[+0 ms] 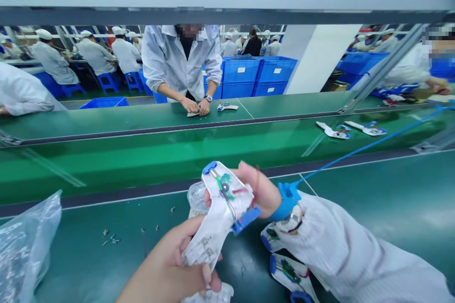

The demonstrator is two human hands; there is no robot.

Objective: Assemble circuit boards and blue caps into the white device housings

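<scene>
A white gun-shaped plastic housing half (227, 203) is held up over the near bench, its inner side towards me. Inside it sit a green circuit board, thin coloured wires and blue parts at two ends. My left hand (174, 260) is closed round its handle end. At the upper right edge my right hand (258, 189) grips the same housing, its fingers partly hidden behind it. Below my right sleeve lie more housing halves (291, 274) with boards and blue ends. Another white part (213, 293) lies under my left hand.
Small screws (112, 239) lie scattered on the green bench (88, 270), beside a clear bag (26, 246) at left. A blue cord (355, 151) runs from my right wrist strap. Two housings (334, 131) rest on the green conveyor (142, 158). A co-worker (185, 66) works opposite.
</scene>
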